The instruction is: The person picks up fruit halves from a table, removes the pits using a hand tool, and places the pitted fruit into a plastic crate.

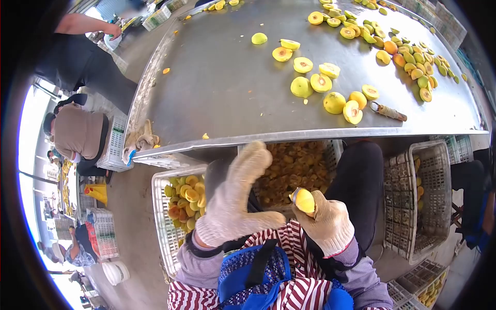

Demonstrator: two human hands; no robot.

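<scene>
Left glove [240, 199] motion-blurred, open, thumb spread from fingers, near front edge of worktop [206, 77], partly hiding left crate [161, 222]; right glove [326, 222] pinching yellow stone-fruit half [305, 201], metal ring [294, 195] beside it, rest unclear; pulp [294, 168] beneath worktop partly hidden

No text, label, brand, number or sign can be read anywhere, neither on the tabletop [206, 98] nor on the crates [417, 199], the white bucket [115, 272] or the clothing in view.
</scene>
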